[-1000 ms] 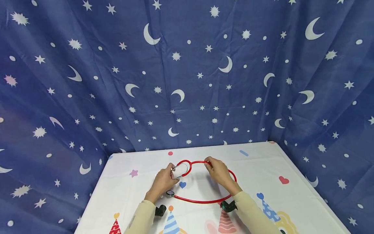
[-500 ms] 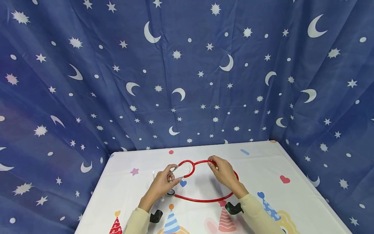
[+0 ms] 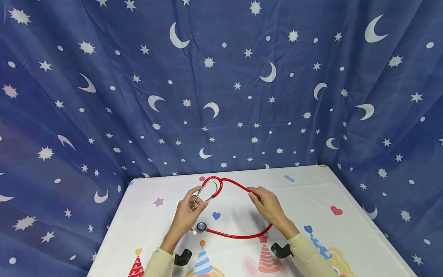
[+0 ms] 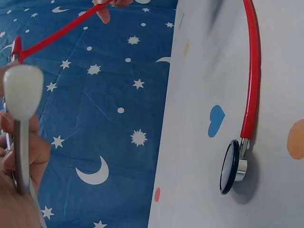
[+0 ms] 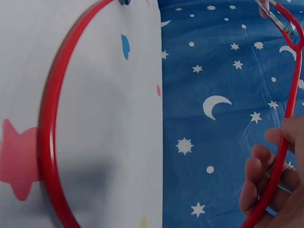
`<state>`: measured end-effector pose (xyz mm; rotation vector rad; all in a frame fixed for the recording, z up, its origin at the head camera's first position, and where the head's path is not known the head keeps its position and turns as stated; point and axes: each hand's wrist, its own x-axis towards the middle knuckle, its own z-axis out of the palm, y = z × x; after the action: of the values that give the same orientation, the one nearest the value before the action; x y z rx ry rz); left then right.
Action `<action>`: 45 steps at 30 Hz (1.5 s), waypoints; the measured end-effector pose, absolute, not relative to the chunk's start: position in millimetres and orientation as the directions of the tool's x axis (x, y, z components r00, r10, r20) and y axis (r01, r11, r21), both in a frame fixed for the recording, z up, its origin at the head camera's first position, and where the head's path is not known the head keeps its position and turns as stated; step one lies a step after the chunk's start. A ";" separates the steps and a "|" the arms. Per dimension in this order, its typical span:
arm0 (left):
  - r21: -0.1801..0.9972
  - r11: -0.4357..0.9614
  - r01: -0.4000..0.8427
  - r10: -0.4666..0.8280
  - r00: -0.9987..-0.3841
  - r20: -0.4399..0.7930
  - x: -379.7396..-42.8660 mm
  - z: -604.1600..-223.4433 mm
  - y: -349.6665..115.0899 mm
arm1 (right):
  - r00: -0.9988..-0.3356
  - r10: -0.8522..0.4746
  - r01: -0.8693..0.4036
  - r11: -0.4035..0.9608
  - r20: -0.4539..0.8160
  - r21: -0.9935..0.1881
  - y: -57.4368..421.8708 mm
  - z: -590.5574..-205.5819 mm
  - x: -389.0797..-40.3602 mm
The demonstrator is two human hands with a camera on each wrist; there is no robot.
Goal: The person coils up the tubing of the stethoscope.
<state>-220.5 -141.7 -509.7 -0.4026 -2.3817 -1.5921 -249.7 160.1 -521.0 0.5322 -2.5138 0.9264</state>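
The stethoscope [image 3: 238,237] is showing mostly red, the curtain [image 3: 228,107] is bearing white moon-and-star prints on blue, the white tablecloth [image 3: 304,200] is carrying multicoloured party-hat prints

The head view looks forward and down — the wrist views, nearer, share the red stethoscope [image 5: 47,137].

In the head view, the right hand [image 3: 271,206] hides some red stethoscope tubing [image 3: 238,237], the left hand [image 3: 186,212] part of the metal ear tubes [image 3: 197,197]

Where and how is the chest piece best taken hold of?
I would pinch the chest piece by its rim, from above: its round face points mostly upward, and the tube leaves it on the right.
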 end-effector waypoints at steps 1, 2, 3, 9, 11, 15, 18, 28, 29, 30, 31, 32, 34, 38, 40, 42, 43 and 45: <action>0.870 0.342 0.355 0.069 -0.933 0.354 -221.1 -508.9 -142.0 | -0.840 -0.216 -0.488 0.705 0.498 -0.516 160.2 -522.0 -249.4; 0.880 0.322 0.348 0.048 -0.935 0.352 -221.9 -508.1 -141.9 | -0.834 -0.225 -0.497 0.702 0.503 -0.510 159.9 -522.8 -248.8; 0.890 0.305 0.338 0.028 -0.938 0.347 -222.7 -507.7 -141.6 | -0.827 -0.233 -0.508 0.698 0.511 -0.505 159.3 -523.2 -248.0; 0.923 0.200 0.328 -0.067 -0.936 0.346 -223.9 -501.5 -134.8 | -0.775 -0.319 -0.583 0.693 0.545 -0.424 148.2 -524.1 -236.7; 0.924 0.192 0.332 -0.088 -0.931 0.353 -223.7 -500.2 -131.7 | -0.754 -0.349 -0.608 0.691 0.556 -0.391 143.1 -523.8 -230.7; 0.924 0.208 0.322 -0.132 -0.927 0.352 -223.0 -500.4 -125.8 | -0.698 -0.400 -0.660 0.682 0.594 -0.316 133.3 -523.4 -218.5; 0.921 0.244 0.305 -0.153 -0.925 0.347 -220.5 -496.7 -121.7 | -0.667 -0.420 -0.683 0.674 0.616 -0.281 127.6 -520.2 -209.5; 0.834 0.433 0.341 -0.089 -0.905 0.416 -221.8 -504.6 -121.3 | -0.597 -0.391 -0.755 0.569 0.701 -0.326 129.3 -512.2 -190.6; 0.815 0.458 0.354 -0.075 -0.899 0.432 -221.7 -505.1 -121.2 | -0.588 -0.383 -0.763 0.556 0.712 -0.330 129.7 -510.6 -188.7; 0.794 0.488 0.364 -0.060 -0.893 0.446 -221.8 -505.9 -121.1 | -0.576 -0.375 -0.772 0.541 0.726 -0.333 130.2 -509.0 -187.0; 0.772 0.514 0.373 -0.046 -0.887 0.460 -221.6 -506.7 -121.1 | -0.563 -0.368 -0.782 0.527 0.740 -0.332 130.9 -507.1 -184.9; 0.750 0.541 0.381 -0.035 -0.881 0.472 -221.3 -507.4 -121.1 | -0.553 -0.360 -0.789 0.515 0.751 -0.334 131.6 -504.9 -182.9; 0.709 0.590 0.387 -0.016 -0.872 0.489 -220.8 -509.1 -121.2 | -0.528 -0.351 -0.807 0.492 0.773 -0.327 133.0 -500.2 -179.6; 0.633 0.667 0.393 0.038 -0.867 0.498 -219.7 -512.3 -121.7 | -0.474 -0.348 -0.838 0.459 0.809 -0.295 137.0 -488.6 -176.3; 0.601 0.688 0.407 0.081 -0.866 0.494 -219.0 -514.1 -121.8 | -0.445 -0.352 -0.850 0.455 0.823 -0.265 139.5 -482.1 -177.2; 0.568 0.699 0.433 0.132 -0.860 0.493 -217.5 -515.9 -122.0 | -0.431 -0.354 -0.851 0.465 0.830 -0.244 142.6 -475.8 -179.2; 0.552 0.703 0.449 0.157 -0.855 0.495 -216.7 -517.3 -122.0 | -0.427 -0.351 -0.851 0.469 0.833 -0.239 144.3 -472.9 -180.5; 0.527 0.699 0.484 0.208 -0.842 0.498 -214.3 -520.1 -122.4 | -0.428 -0.341 -0.843 0.484 0.837 -0.234 147.8 -467.6 -183.3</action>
<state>-214.3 -122.4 -520.1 -0.5367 -2.5052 -0.9392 -183.3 147.8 -467.6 0.9777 -1.9857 0.8582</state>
